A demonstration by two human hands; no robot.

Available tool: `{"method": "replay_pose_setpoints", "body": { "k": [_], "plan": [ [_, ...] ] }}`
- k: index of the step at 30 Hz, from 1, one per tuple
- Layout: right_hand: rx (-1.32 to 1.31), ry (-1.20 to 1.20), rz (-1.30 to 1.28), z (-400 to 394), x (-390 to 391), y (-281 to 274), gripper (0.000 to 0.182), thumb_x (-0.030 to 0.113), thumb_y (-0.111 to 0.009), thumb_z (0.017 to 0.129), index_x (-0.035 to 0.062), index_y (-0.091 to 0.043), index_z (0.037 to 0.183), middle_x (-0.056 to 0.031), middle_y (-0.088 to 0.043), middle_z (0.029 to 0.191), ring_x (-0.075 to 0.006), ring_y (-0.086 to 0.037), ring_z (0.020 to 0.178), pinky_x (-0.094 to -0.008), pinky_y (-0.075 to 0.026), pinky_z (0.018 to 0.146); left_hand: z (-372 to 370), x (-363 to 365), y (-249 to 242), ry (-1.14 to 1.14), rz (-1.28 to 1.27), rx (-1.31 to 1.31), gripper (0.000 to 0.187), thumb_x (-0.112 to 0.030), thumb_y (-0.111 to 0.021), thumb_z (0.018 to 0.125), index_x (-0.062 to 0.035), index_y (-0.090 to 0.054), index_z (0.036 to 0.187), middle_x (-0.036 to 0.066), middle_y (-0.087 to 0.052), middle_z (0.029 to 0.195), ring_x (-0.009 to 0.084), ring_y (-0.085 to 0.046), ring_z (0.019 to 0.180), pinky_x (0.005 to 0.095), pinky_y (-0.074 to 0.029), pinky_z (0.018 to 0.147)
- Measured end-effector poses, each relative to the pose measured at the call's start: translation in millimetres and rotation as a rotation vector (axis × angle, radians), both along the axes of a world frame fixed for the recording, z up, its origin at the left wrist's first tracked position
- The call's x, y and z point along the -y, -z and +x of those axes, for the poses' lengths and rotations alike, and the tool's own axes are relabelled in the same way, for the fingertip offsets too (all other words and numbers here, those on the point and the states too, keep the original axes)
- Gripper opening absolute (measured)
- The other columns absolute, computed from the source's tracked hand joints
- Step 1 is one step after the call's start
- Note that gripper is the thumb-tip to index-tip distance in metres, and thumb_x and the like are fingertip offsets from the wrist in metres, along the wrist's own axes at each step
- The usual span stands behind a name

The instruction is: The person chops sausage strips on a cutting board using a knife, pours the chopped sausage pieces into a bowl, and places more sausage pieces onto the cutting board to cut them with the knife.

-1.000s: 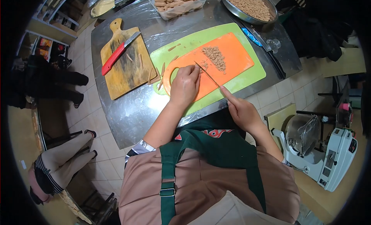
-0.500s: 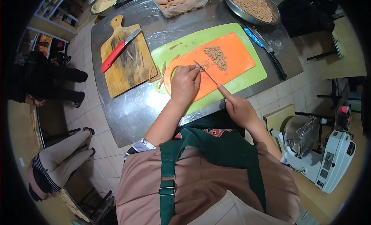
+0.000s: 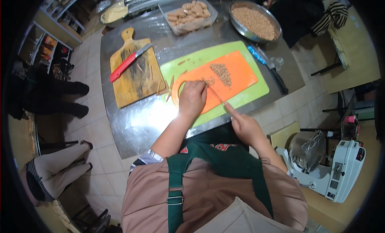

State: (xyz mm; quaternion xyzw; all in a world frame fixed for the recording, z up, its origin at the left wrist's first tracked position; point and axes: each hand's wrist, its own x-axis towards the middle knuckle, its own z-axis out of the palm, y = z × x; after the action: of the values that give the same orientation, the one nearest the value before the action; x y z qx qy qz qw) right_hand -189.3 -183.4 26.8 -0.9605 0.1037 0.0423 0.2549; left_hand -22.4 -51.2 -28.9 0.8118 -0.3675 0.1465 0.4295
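- Orange plastic cutting board [image 3: 234, 74] lies on a green mat [image 3: 256, 88] on the steel table [image 3: 136, 125]; the cutting happens at its near-left end.
- Left hand [image 3: 192, 97] is curled, fingertips pressed down on thin brown strips [image 3: 205, 81] at the board's 8 o'clock corner; the strips themselves are mostly hidden under the fingers.
- Right hand [image 3: 245, 127] is closed around the handle of a thin knife [image 3: 216, 94], forefinger along the spine; the blade runs toward 11 o'clock and its tip sits right beside the left fingertips.
- Risk, as a judgement: the blade works so close to the left fingertips that a slip, or a fingertip not tucked back, could nick it.
- Second risk: the board rests on a smooth mat on polished steel, so a hard downstroke could shift it; the chopped pile [image 3: 221, 72] at the knife's 1 o'clock could then scatter.
- Counted: two hands at work; three boards or mats, including the wooden board [image 3: 136, 78] at 10 o'clock.
- Three knives: the one in hand, a red-handled knife [image 3: 128, 64] on the wood, a blue-handled knife [image 3: 262, 60] at 2 o'clock.
- One clear tub [image 3: 188, 14] of brown pieces, one round metal pan [image 3: 254, 22] of chopped bits, both at 12 o'clock.
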Motion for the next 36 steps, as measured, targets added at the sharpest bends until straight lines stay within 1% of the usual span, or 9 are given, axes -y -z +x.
{"method": "replay_pose_setpoints", "body": {
  "k": [2,9,15,22,25,27,30,32,36],
  "plan": [
    [-0.024,-0.007,0.041,6,0,-1,0.056,0.017,-0.043,0.087,0.0296,-0.03,0.139,-0.0231,-0.057,0.066,-0.0407,-0.058,0.064,-0.05,-0.046,0.063,-1,0,4,0.001,0.03,-0.013,0.006,-0.004,-0.063,0.073,-0.0021,-0.06,0.077,0.01,-0.059,0.081,0.0294,-0.054,0.078,0.0374,-0.046,0.069],
    [-0.115,0.002,-0.065,40,-5,13,0.054,0.021,-0.04,0.089,0.0328,-0.026,0.14,-0.0237,-0.058,0.069,-0.0398,-0.059,0.066,-0.0487,-0.047,0.064,-1,1,7,-0.005,-0.012,0.04,0.009,-0.004,-0.063,0.072,-0.0018,-0.061,0.081,0.01,-0.06,0.082,0.0291,-0.054,0.078,0.0378,-0.046,0.069],
    [-0.182,0.014,-0.025,21,-5,4,0.054,0.022,-0.038,0.09,0.0333,-0.024,0.141,-0.0241,-0.06,0.073,-0.04,-0.059,0.068,-0.0489,-0.047,0.066,-1,-1,7,0.006,0.011,-0.002,0.009,-0.005,-0.064,0.072,-0.0016,-0.06,0.08,0.011,-0.059,0.082,0.0293,-0.054,0.077,0.0381,-0.046,0.069],
    [-0.132,0.03,-0.019,5,-6,-6,0.054,0.022,-0.039,0.09,0.0327,-0.024,0.141,-0.0233,-0.059,0.07,-0.04,-0.059,0.066,-0.0496,-0.047,0.065,-3,-2,6,0.001,0.068,0.022,0.008,-0.005,-0.063,0.072,-0.0034,-0.059,0.078,0.01,-0.058,0.083,0.0286,-0.054,0.078,0.0379,-0.047,0.068],
    [-0.157,0.034,-0.021,1,-9,-15,0.053,0.019,-0.041,0.089,0.0292,-0.029,0.14,-0.023,-0.06,0.072,-0.0397,-0.06,0.068,-0.048,-0.048,0.067,-4,-1,4,-0.006,0.088,0.042,0.008,-0.005,-0.063,0.072,-0.0041,-0.058,0.079,0.009,-0.058,0.084,0.0283,-0.054,0.079,0.0378,-0.047,0.067],
    [-0.09,-0.007,-0.029,-3,-8,-11,0.055,0.02,-0.04,0.09,0.0315,-0.023,0.142,-0.0227,-0.059,0.068,-0.0392,-0.059,0.062,-0.0488,-0.048,0.062,-5,-1,3,-0.014,0.099,0.05,0.009,-0.005,-0.063,0.072,-0.0044,-0.058,0.08,0.009,-0.057,0.084,0.0282,-0.054,0.079,0.0377,-0.047,0.067],
    [-0.135,-0.004,0.015,-2,-7,-13,0.056,0.02,-0.04,0.09,0.0302,-0.023,0.142,-0.0235,-0.059,0.069,-0.0395,-0.059,0.063,-0.0486,-0.047,0.062,-5,-1,2,-0.011,0.11,0.068,0.009,-0.005,-0.063,0.072,-0.0044,-0.058,0.08,0.009,-0.057,0.083,0.0283,-0.054,0.078,0.0376,-0.048,0.066],
    [-0.096,-0.013,0.071,3,-5,-3,0.055,0.02,-0.039,0.09,0.0295,-0.023,0.142,-0.0241,-0.058,0.07,-0.0399,-0.058,0.064,-0.0484,-0.046,0.063,-5,-1,3,0.0,0.09,0.046,0.011,-0.005,-0.064,0.071,-0.0036,-0.059,0.081,0.011,-0.057,0.079,0.031,-0.055,0.076,0.0395,-0.046,0.066],
    [-0.033,-0.029,0.166,27,-1,23,0.055,0.018,-0.039,0.09,0.0273,-0.024,0.142,-0.0255,-0.058,0.071,-0.0409,-0.058,0.067,-0.0483,-0.045,0.065,-4,-2,5,-0.012,0.12,0.06,0.01,-0.005,-0.062,0.072,-0.0042,-0.058,0.081,0.01,-0.056,0.081,0.0284,-0.054,0.078,0.0378,-0.047,0.066]
  ]
}}
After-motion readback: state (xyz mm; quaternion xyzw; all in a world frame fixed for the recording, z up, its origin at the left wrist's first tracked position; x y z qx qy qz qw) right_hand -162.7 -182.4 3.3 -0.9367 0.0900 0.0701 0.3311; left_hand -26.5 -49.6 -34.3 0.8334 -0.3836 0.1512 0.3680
